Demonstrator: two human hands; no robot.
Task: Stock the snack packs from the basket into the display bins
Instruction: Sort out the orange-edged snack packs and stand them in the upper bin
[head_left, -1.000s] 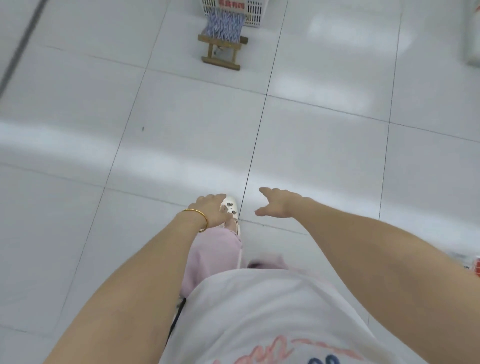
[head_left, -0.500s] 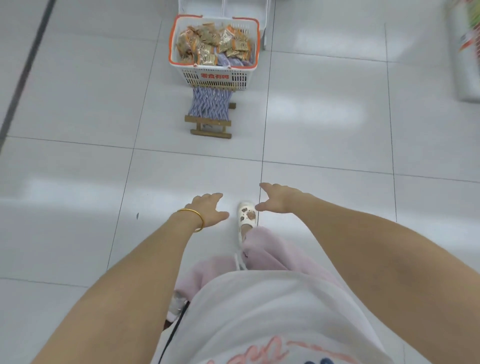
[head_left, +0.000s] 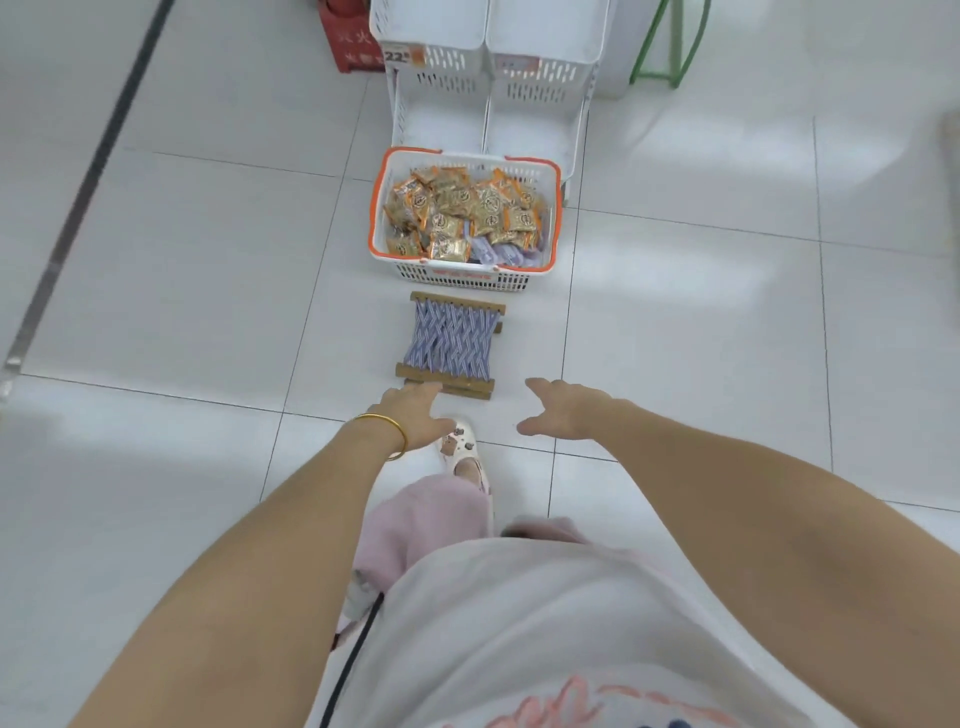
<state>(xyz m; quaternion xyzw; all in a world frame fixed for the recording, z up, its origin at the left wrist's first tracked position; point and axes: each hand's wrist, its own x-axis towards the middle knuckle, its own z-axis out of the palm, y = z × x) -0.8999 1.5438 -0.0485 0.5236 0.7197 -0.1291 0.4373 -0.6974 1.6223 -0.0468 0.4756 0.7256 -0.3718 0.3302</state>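
Note:
A white basket with an orange rim (head_left: 375, 208) stands on the tiled floor, filled with gold and orange snack packs (head_left: 462, 208) and some purple ones. Behind it rise white display bins (head_left: 488, 52) in two columns, their lower trays bare. My left hand (head_left: 410, 413), with a gold bangle on the wrist, stretches forward with relaxed fingers and holds nothing. My right hand (head_left: 566, 408) reaches out beside it, fingers spread, also holding nothing. Both hands hover in front of the basket, well short of it.
A small folding stool (head_left: 451, 343) with a blue woven seat stands between me and the basket. A red box (head_left: 349, 44) sits left of the bins and a green metal frame (head_left: 670, 47) to their right. A dark strip (head_left: 93, 176) runs along the floor at left.
I have walked forward: the basket and stool have come nearer and lower in view, and the display bins have come into sight. Both hands stay stretched out holding nothing.

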